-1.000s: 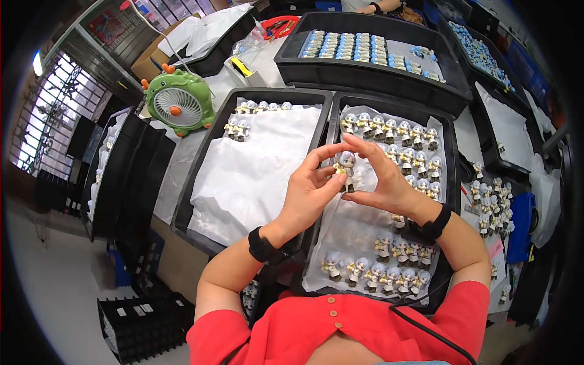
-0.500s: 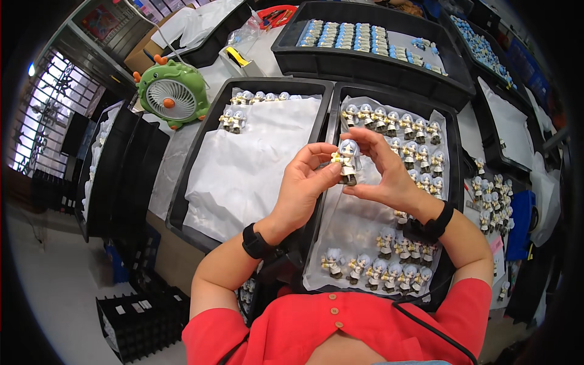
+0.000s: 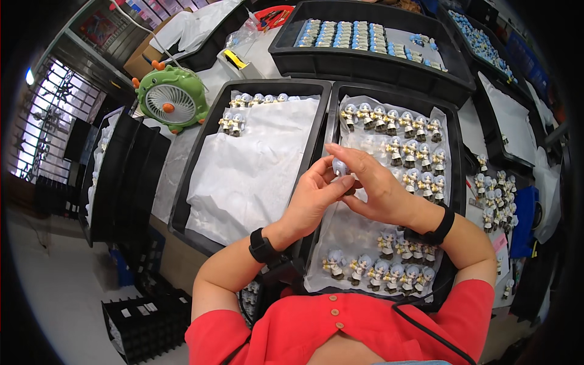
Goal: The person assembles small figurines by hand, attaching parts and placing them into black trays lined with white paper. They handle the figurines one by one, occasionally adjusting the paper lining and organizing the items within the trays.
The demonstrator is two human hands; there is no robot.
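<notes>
Between my two hands is a small figurine (image 3: 339,167) with pale blue-grey hair, held over the near-left part of the right tray (image 3: 457,131). My left hand (image 3: 313,198) pinches it between thumb and fingers. Around its other side curl the fingers and thumb of my right hand (image 3: 383,188), closed on it too. Only the head shows clearly; fingers hide most of the body. Rows of similar figurines (image 3: 410,152), in white with dark feet, lie on the tray's white liner. Beside it, the left tray (image 3: 274,84) has several figurines (image 3: 231,123) at its far end.
A green fan (image 3: 173,97) stands left of the trays, and a tape dispenser (image 3: 234,59) behind them. Farther back is a black tray (image 3: 365,66) of blue-topped pieces. Loose figurines (image 3: 496,198) crowd the table at right. Stacked black trays (image 3: 125,176) stand at left.
The figurine has turned and tilted, so its head now shows rather than its front. My right hand has closed over it, and both hands have drawn slightly lower and closer together.
</notes>
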